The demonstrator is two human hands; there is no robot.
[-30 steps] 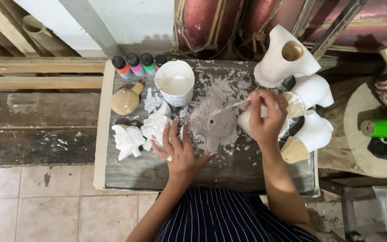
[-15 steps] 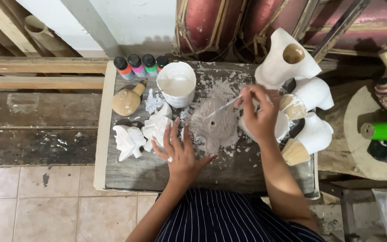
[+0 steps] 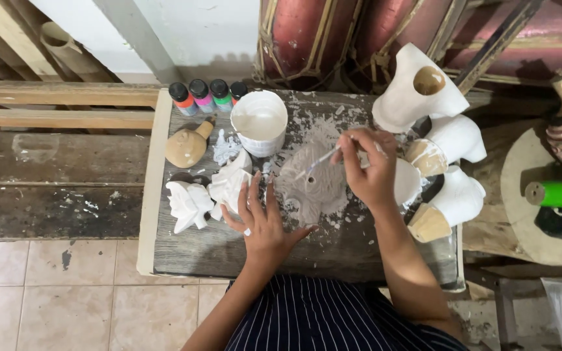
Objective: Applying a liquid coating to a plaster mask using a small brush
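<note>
My right hand [image 3: 367,170] grips a thin paintbrush [image 3: 317,162] whose tip points down-left over a grey-white carved piece [image 3: 317,188] lying flat on the worn wooden table [image 3: 183,257]. Beside that piece's left edge, my left hand [image 3: 263,221] rests flat with fingers spread, fingertips close to a white-coated carved figure [image 3: 232,184]. A second white figure [image 3: 188,205] lies further left. Behind the work stands a white cup of white paint [image 3: 259,121].
Several small paint bottles [image 3: 200,95] line the table's back edge, with a bare wooden figure [image 3: 187,146] below them. White-coated carvings [image 3: 453,140] crowd the right side. A green cylinder [image 3: 557,194] lies far right. Tiled floor [image 3: 53,292] lies lower left.
My right hand has drifted slightly left and down with the brush over the grey piece. My left hand stays put.
</note>
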